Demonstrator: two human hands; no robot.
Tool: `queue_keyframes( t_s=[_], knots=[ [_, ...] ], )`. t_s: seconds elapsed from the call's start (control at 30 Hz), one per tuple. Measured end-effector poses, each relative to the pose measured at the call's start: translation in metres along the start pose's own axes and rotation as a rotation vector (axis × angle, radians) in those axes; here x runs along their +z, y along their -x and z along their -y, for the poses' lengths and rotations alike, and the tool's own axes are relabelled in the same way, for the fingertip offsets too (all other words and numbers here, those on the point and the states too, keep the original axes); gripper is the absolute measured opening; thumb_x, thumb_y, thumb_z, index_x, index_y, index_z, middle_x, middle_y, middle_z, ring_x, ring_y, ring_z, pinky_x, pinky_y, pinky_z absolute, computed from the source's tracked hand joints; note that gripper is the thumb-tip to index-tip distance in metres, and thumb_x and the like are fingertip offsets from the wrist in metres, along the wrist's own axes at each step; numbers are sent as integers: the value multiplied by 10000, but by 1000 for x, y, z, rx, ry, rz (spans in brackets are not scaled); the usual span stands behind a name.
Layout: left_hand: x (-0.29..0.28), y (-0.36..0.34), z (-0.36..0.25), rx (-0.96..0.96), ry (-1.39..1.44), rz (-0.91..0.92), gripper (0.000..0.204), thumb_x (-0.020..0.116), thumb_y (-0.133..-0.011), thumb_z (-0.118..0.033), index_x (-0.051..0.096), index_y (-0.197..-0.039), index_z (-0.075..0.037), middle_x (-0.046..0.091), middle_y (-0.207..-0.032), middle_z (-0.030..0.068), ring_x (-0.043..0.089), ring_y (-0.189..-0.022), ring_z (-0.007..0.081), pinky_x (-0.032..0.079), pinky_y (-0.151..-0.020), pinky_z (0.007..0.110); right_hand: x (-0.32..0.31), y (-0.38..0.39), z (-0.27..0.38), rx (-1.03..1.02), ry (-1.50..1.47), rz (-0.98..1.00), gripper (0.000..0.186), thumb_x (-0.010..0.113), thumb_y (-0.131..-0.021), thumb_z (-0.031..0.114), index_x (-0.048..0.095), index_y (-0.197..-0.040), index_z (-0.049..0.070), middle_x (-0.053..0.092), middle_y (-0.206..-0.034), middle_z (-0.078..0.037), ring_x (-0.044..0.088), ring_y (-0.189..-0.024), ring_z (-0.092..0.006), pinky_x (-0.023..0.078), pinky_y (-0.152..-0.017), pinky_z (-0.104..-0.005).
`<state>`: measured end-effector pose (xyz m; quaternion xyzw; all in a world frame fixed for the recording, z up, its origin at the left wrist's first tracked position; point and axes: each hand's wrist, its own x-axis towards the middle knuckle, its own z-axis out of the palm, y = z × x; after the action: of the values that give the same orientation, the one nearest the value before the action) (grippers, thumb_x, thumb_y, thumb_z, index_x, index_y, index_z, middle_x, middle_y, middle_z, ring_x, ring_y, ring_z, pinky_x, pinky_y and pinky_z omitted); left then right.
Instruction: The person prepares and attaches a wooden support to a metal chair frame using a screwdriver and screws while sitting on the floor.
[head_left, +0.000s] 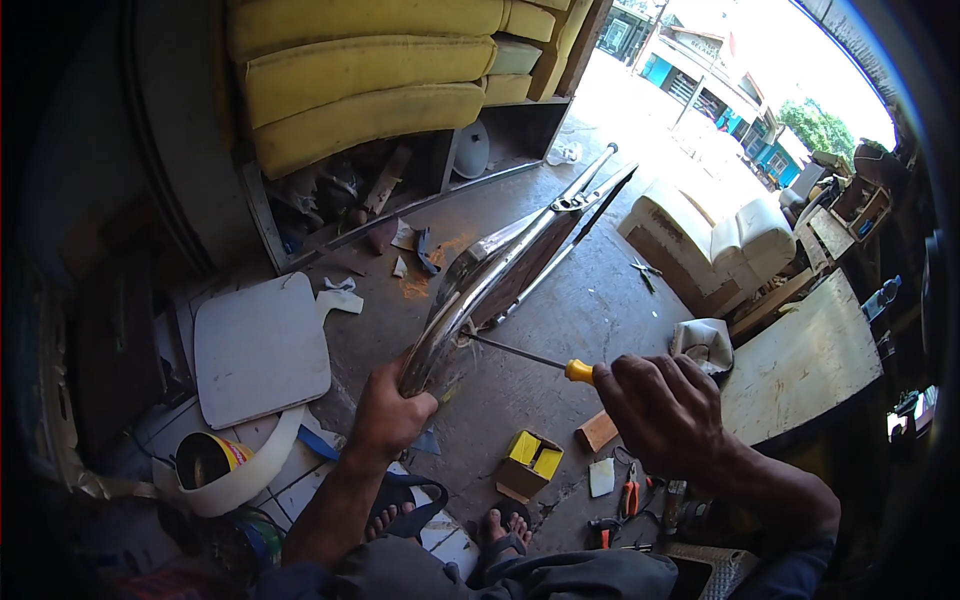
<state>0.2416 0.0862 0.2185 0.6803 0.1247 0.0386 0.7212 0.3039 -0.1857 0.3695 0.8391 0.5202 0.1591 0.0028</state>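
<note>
On my head-camera feed, I see one metal chair frame [518, 262] slanting mid-scene, its near end pinched between the thumb and fingers of the left hand [388, 408]. The right hand [665, 410] is curled around one screwdriver [578, 371], its shaft running left to the frame. I count three large yellow cushions [370, 75] stacked far left, one white panel [262, 348] at left, and one yellow box [530, 462] and one wooden block [598, 431] near. The tub [212, 458] near left has a printed label, partly turned away; the distant shop sign [697, 45] is washed out. I can't make out the screwdriver's tip seating; the left fingertips are hidden behind the frame, and darkness swallows the left edge.
</note>
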Motion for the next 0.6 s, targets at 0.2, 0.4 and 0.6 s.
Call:
queue_keyframes(
  t_s=[0.2,0.4,0.6],
  knots=[
    [1,-2,6,24,47,-1,509,523,-723,29,649,-1216,13,664,-877,34,611,-782,105,498,-743,268,-6,-4,1,263,-325,189,275,703,-941,222,633,-1101,10,590,-1095,-185,664,-671,-254,521,-518,-388],
    [3,0,6,35,27,-24,497,522,-721,26,657,-1199,7,661,-868,35,606,-765,107,496,-735,270,-1,-3,-2,324,-366,171,354,702,-940,232,608,-1211,24,612,-927,-109,641,-592,-264,552,-583,-401],
    [0,-2,11,31,5,-14,497,516,-726,22,660,-1201,-3,655,-851,31,598,-743,106,494,-714,272,4,-1,-5,-172,101,5,331,646,-980,233,605,-1208,-4,706,-885,-181,655,-594,-234,531,-586,-387]
  ],
)
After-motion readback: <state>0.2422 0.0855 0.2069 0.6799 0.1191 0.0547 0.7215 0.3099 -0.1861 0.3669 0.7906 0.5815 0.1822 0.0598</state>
